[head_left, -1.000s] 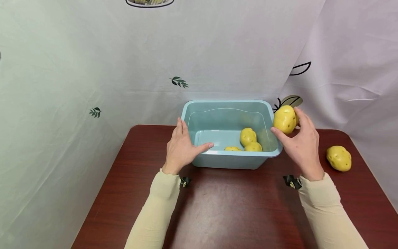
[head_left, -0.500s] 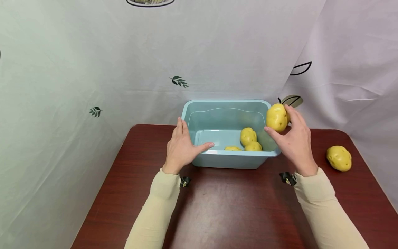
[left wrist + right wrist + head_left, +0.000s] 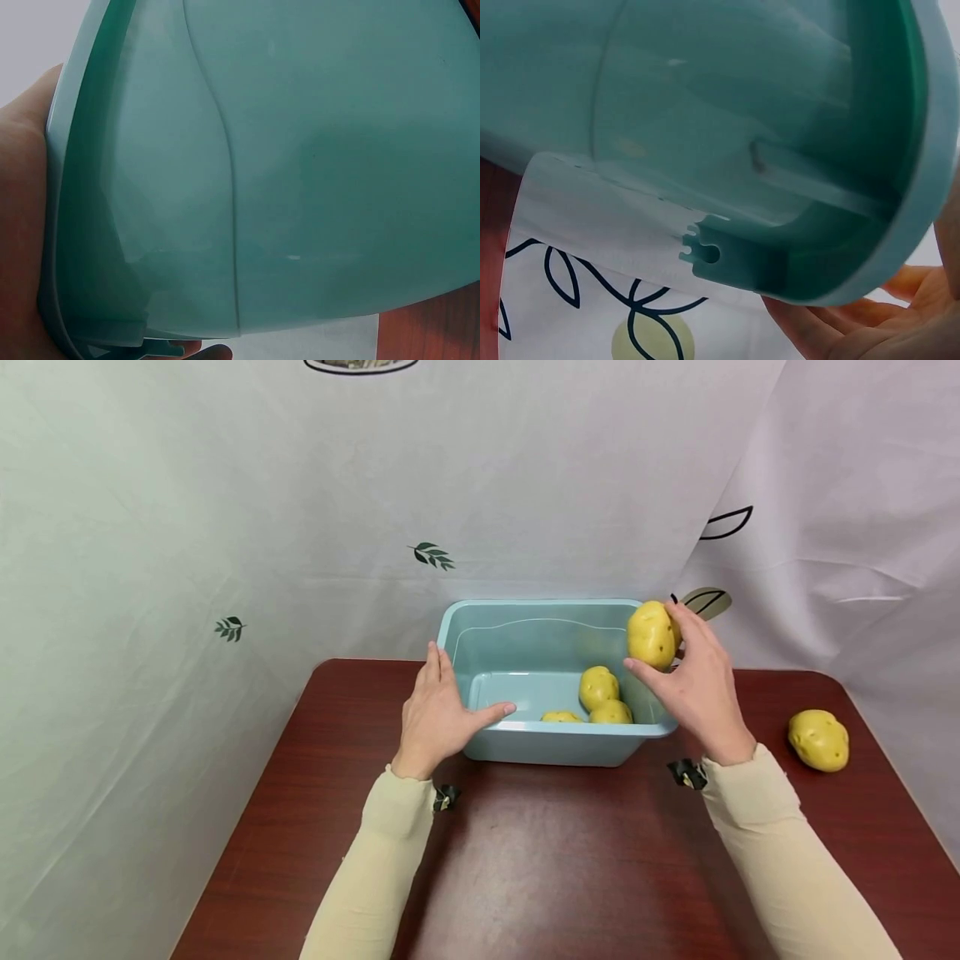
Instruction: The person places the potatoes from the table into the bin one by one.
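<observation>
My right hand [image 3: 701, 693] holds a yellow potato [image 3: 651, 635] between thumb and fingers, above the right end of a light blue plastic tub [image 3: 555, 748]. Inside the tub, toward its right side, lie potatoes [image 3: 598, 689]; the front wall partly hides the nearer ones. My left hand [image 3: 437, 718] rests on the tub's front left corner, its fingers straight along the left rim and its thumb across the front rim. The left wrist view shows the tub's outer wall [image 3: 315, 165] beside that hand. In the right wrist view, the rim covers part of my right hand [image 3: 862, 322] and hides the potato.
Another potato [image 3: 818, 741] lies on the dark red wooden table [image 3: 517, 860], to the right of my right hand. White cloth [image 3: 540, 485] with printed leaves hangs behind the tub and along the sides of the table.
My right hand has carried its potato leftward and slightly up, from beside the tub's right rim to over it. The left hand, the tub and the other potatoes have stayed put.
</observation>
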`<state>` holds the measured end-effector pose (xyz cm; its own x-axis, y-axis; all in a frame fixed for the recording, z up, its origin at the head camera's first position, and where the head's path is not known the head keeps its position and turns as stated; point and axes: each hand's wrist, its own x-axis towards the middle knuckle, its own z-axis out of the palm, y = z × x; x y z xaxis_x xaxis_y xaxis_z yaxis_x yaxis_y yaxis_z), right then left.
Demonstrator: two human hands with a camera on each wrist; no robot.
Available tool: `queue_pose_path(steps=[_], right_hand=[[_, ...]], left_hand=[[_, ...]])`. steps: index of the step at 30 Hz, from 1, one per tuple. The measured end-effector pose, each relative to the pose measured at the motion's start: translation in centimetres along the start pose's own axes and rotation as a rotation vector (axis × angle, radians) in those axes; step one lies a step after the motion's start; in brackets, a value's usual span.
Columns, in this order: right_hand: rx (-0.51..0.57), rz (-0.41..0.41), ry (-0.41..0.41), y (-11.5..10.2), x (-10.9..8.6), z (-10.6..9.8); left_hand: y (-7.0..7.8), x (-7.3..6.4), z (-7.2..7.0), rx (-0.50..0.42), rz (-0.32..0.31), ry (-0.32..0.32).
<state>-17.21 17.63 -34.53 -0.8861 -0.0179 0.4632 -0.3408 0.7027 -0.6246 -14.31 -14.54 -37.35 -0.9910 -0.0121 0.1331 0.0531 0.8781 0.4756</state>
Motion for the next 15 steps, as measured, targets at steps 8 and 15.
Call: queue_pose_path(steps=[8, 15], right_hand=[[0.004, -0.035, -0.045, 0.2, 0.5, 0.3], [0.004, -0.040, -0.106, 0.4, 1.1, 0.6]], left_hand=[[0.0, 0.0, 0.0, 0.000, 0.006, 0.003], [0.0, -0.1, 0.0, 0.001, 0.006, 0.005]])
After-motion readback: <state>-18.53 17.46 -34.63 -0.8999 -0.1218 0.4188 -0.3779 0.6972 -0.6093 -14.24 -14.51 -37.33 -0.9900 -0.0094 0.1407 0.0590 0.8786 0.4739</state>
